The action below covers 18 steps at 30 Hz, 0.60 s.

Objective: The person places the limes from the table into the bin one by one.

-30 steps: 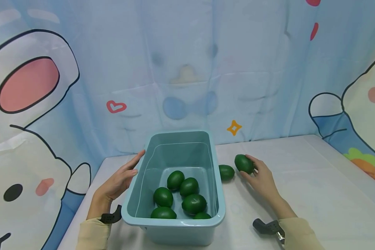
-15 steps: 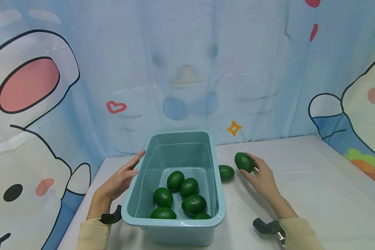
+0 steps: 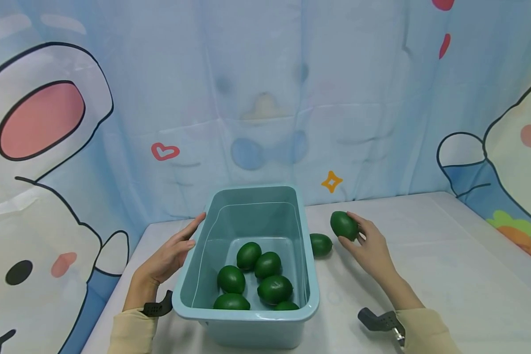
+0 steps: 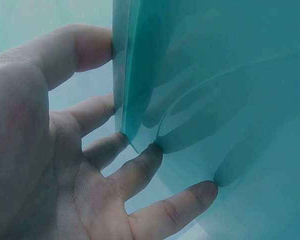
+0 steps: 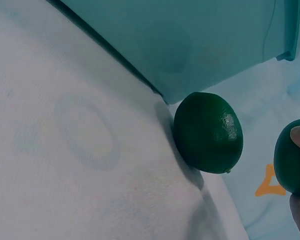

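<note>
- Green lime (image 3: 343,225): pinched in the right hand's (image 3: 368,248) grip, lifted above the bench (image 3: 447,275), right of the bin.
- Teal bin (image 3: 248,314): the left hand (image 3: 168,258), fingers straight, presses its left wall.
- Second lime (image 3: 320,244): on the bench beside the bin.

The right hand (image 3: 368,246) held a green lime (image 3: 343,225) above the table (image 3: 447,275). The left hand (image 3: 168,255) touched the blue tub (image 3: 248,319) with limes inside.

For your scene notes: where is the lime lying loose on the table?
In the head view, the loose lime lies against the bin, on its right, left of the right hand.
</note>
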{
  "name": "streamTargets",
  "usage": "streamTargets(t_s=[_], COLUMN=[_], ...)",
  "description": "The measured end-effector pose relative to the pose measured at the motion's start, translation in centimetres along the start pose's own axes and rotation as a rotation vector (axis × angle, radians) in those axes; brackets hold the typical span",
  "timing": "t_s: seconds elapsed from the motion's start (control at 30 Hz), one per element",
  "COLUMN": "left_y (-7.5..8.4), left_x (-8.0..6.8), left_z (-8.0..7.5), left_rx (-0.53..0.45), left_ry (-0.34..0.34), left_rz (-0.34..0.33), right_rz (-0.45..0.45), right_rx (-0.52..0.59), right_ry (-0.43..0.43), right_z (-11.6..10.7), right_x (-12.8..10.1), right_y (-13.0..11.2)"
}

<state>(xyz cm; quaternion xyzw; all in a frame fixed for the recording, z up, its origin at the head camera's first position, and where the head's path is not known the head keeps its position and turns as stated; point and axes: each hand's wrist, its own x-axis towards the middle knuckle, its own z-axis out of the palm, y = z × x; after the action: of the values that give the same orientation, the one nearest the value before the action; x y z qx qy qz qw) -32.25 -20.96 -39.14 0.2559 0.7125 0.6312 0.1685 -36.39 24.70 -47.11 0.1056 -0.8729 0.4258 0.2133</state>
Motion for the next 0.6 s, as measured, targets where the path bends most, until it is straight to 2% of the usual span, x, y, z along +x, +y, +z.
streamTargets(t_s=[0.6], left_y=[-0.1], left_x=[0.1], left_z=[0.0], left_rx=[0.014], left_ry=[0.01], left_rz=[-0.005], right_rz=[-0.024], right_rx=[0.025], right_ry=[0.012], right_z=[-0.4], right_x=[0.2], right_y=[-1.3])
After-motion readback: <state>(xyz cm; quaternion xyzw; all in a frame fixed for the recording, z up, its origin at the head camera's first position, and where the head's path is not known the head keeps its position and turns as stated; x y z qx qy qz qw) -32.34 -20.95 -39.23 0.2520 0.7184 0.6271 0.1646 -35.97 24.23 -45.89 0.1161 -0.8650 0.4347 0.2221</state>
